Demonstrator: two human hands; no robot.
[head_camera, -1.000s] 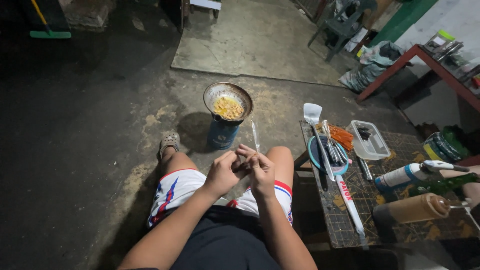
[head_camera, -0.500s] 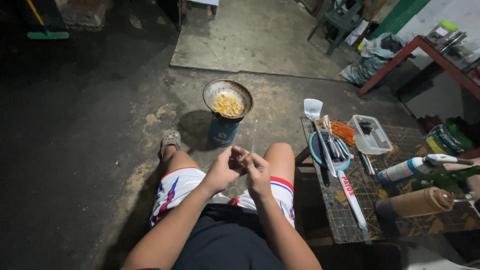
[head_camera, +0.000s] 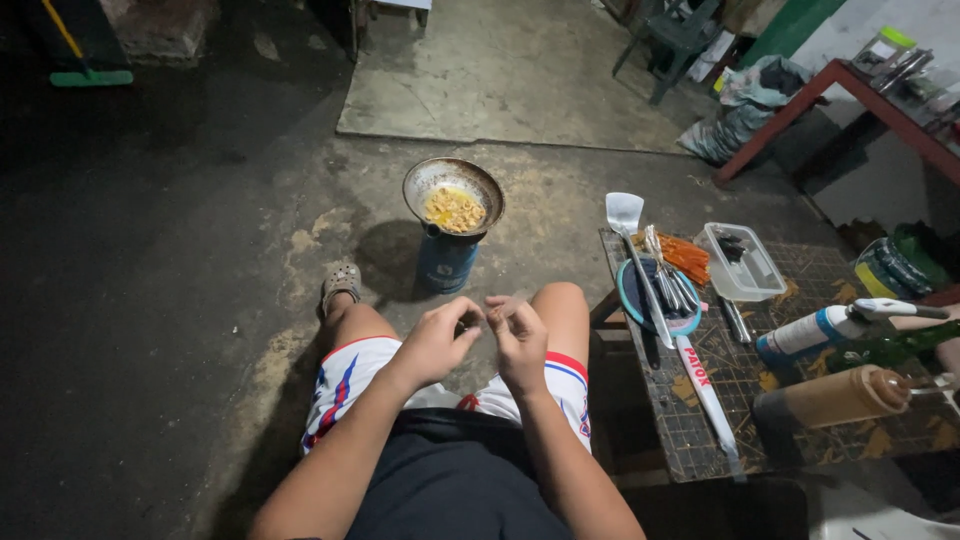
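Pinching something small (too tiny to tell), left hand (head_camera: 435, 340) meets right hand (head_camera: 520, 335).

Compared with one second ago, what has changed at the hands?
The left hand and right hand drew slightly apart above the knees; whether they hold anything is unclear. The round metal pan of yellow food and the white spatula stayed put.

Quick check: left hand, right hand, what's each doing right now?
Left hand: fingers pinched together, on something too small to tell.
Right hand: fingers curled beside the left; contents cannot be told.
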